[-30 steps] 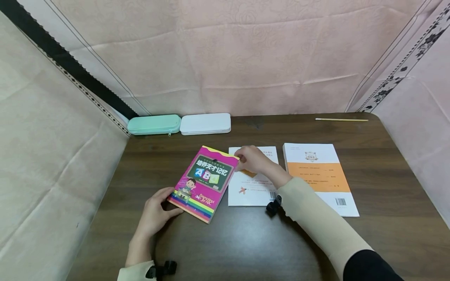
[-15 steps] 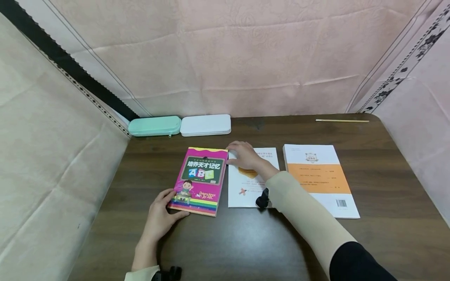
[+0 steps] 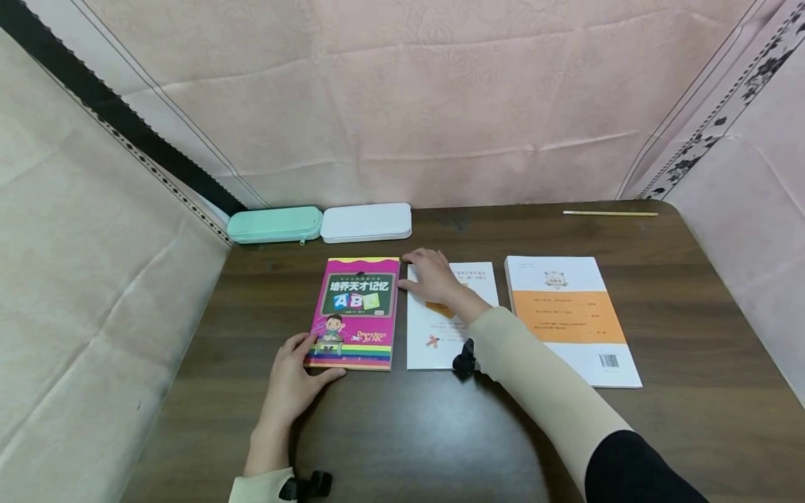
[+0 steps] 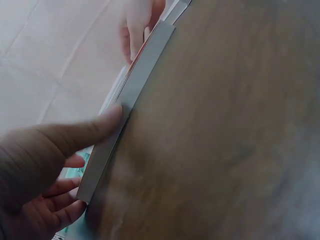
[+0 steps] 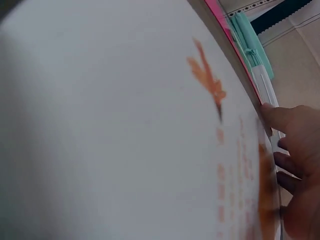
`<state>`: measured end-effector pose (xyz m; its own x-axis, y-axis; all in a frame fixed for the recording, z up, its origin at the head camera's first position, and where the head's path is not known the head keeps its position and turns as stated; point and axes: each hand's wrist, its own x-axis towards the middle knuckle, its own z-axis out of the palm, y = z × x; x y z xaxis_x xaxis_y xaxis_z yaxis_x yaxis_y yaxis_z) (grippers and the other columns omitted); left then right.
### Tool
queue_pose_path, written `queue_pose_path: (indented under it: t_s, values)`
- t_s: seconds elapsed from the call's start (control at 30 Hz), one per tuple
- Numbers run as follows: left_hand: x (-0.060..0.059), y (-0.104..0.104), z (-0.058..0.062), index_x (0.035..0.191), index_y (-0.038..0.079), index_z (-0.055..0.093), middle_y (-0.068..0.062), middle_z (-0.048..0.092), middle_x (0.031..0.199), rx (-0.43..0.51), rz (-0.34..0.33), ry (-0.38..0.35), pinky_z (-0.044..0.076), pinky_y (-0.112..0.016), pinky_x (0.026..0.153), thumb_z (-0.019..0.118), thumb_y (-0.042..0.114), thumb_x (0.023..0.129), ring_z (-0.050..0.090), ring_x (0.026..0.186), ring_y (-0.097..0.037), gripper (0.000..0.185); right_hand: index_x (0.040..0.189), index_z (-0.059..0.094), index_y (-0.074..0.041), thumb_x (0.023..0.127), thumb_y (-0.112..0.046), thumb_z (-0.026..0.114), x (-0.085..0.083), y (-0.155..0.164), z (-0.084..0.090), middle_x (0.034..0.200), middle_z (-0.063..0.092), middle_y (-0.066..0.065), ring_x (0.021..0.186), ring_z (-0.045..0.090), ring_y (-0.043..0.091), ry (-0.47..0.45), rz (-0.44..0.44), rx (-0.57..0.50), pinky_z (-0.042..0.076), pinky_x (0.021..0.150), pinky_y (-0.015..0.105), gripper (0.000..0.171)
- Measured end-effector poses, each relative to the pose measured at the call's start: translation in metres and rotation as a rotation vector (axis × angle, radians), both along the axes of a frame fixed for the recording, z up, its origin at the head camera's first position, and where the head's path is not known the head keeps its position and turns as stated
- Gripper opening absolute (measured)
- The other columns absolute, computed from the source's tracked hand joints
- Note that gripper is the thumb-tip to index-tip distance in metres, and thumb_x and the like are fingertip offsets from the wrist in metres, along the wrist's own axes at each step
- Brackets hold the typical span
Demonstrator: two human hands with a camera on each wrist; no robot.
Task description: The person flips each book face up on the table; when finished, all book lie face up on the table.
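The pink "培养天才记忆" book has straightened, left hand clasping its corner, right hand loosely touching its edge.

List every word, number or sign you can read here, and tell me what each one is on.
"培养天才记忆": title on the pink book.
"A", "B": letter blocks printed on the same cover; its smaller writing is too blurred to read surely.
White book with the orange bird: print too small or blurred, partly hidden.
Orange-and-white book: crest, lines and barcode show, but their text is too small to read.
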<state>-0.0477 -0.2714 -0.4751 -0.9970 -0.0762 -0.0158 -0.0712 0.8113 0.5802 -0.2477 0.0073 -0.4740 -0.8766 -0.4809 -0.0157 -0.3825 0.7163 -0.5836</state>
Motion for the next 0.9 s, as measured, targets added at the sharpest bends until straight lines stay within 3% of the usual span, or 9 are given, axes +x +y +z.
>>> queue_pose_path:
  t_s: [0.1, 0.37, 0.6, 0.73, 0.9]
  values:
    - [-0.001, 0.002, 0.0, 0.151, -0.002, 0.042, -0.026, 0.042, 0.147, 0.0, -0.011, 0.016, 0.04, -0.062, 0.106, 0.083, 0.052, 0.08, 0.04, 0.133, -0.044, 0.099, 0.147, 0.052, -0.009, 0.096, -0.039, 0.07, 0.005, 0.011, 0.0, 0.149, 0.049, 0.011, 0.143, 0.038, 0.031, 0.022, -0.038, -0.056, 0.016, 0.123, 0.051, 0.062]
    - [-0.006, 0.012, 0.004, 0.156, 0.01, 0.04, -0.019, 0.024, 0.162, -0.03, -0.1, 0.074, 0.035, -0.071, 0.106, 0.079, 0.059, 0.08, 0.028, 0.143, -0.043, 0.098, 0.145, 0.054, -0.011, 0.096, -0.04, 0.069, 0.025, 0.049, 0.006, 0.149, 0.048, 0.011, 0.138, 0.043, 0.033, 0.021, -0.167, -0.123, 0.036, 0.114, 0.053, 0.059]
    - [-0.013, 0.031, 0.011, 0.152, 0.006, 0.044, -0.019, 0.033, 0.159, 0.005, -0.142, 0.164, 0.044, -0.062, 0.104, 0.085, 0.041, 0.082, 0.032, 0.143, -0.04, 0.089, 0.144, 0.054, -0.009, 0.095, -0.039, 0.071, 0.042, 0.079, 0.015, 0.147, 0.05, 0.014, 0.135, 0.047, 0.035, 0.052, -0.202, -0.077, 0.039, 0.111, 0.054, 0.06]
    - [-0.016, 0.045, 0.016, 0.152, 0.01, 0.045, -0.016, 0.035, 0.159, 0.025, -0.161, 0.144, 0.048, -0.061, 0.1, 0.084, 0.041, 0.083, 0.033, 0.143, -0.039, 0.085, 0.144, 0.053, -0.006, 0.094, -0.037, 0.073, 0.051, 0.094, 0.015, 0.145, 0.05, 0.016, 0.134, 0.047, 0.036, 0.067, -0.211, -0.067, 0.041, 0.109, 0.054, 0.062]
    - [-0.019, 0.068, 0.021, 0.152, 0.015, 0.048, -0.011, 0.038, 0.158, 0.045, -0.21, 0.114, 0.05, -0.057, 0.098, 0.084, 0.039, 0.084, 0.034, 0.144, -0.035, 0.08, 0.146, 0.051, -0.004, 0.093, -0.036, 0.074, 0.064, 0.108, 0.012, 0.148, 0.046, 0.018, 0.137, 0.043, 0.037, 0.022, -0.259, -0.076, 0.037, 0.113, 0.054, 0.065]
